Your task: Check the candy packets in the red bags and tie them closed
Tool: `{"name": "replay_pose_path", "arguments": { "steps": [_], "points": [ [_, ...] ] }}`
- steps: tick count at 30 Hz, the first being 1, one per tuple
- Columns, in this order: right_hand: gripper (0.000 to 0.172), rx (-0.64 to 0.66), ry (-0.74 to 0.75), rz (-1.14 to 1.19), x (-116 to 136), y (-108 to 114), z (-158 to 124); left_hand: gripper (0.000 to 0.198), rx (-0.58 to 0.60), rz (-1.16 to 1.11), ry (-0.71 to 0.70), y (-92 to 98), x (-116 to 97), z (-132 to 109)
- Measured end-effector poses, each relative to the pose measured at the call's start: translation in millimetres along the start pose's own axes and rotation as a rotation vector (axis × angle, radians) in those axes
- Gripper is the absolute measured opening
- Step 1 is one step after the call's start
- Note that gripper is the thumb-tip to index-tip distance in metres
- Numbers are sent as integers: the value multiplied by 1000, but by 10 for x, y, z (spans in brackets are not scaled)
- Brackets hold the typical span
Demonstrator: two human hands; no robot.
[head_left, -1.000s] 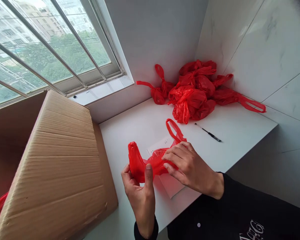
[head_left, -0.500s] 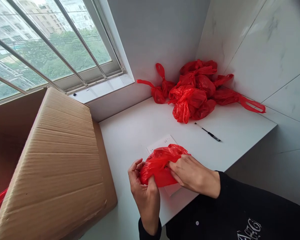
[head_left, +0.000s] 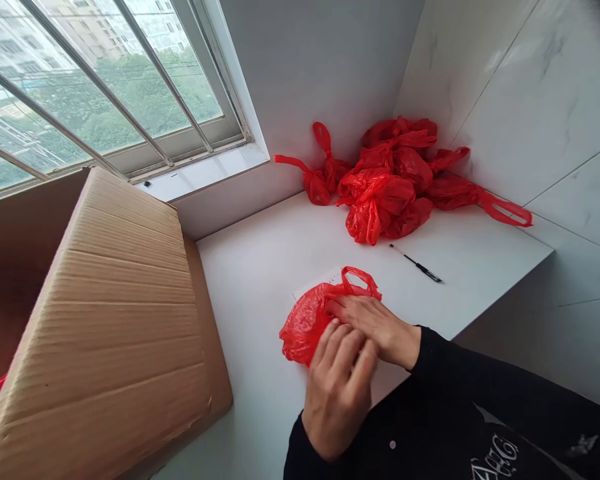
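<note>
A red plastic bag (head_left: 305, 323) lies bunched on the white table, one looped handle sticking up at its far right. My right hand (head_left: 377, 327) reaches in from the right, its fingers closed at the bag's gathered top. Crossing in front of it, my left hand (head_left: 340, 387) is curled at the bag's near right side, fingers bent over the plastic. Its palm and thumb are partly hidden. Under the bag a white sheet of paper (head_left: 334, 275) with small dark writing shows at the far edge.
Several knotted red plastic bags (head_left: 390, 177) are heaped in the far corner against the wall. A black pen (head_left: 420, 265) lies on the table (head_left: 250, 267). At the left stands a large cardboard box (head_left: 125, 320), with red plastic inside. A barred window (head_left: 130, 87) is behind it.
My left hand has moved from the bag's left side to its near right side. One bag handle now stands up as a loop, and the bag looks rounder.
</note>
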State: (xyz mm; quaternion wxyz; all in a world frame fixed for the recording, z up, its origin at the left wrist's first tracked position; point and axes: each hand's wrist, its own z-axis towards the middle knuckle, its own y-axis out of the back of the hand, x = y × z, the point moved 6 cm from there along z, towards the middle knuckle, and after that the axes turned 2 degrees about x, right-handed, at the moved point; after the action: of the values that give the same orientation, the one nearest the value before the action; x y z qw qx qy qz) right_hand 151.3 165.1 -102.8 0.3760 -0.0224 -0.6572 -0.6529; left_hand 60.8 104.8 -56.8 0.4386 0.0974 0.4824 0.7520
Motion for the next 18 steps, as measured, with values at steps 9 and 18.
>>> {"name": "replay_pose_path", "arguments": {
  "steps": [9, 18],
  "points": [
    [12, 191, -169, -259, -77, -35, 117, 32, 93, 310, 665, -176, 913, -427],
    [19, 245, -190, -251, -134, -77, 160, 20, 162, 305, 732, -254, 994, -432]
  ]
}}
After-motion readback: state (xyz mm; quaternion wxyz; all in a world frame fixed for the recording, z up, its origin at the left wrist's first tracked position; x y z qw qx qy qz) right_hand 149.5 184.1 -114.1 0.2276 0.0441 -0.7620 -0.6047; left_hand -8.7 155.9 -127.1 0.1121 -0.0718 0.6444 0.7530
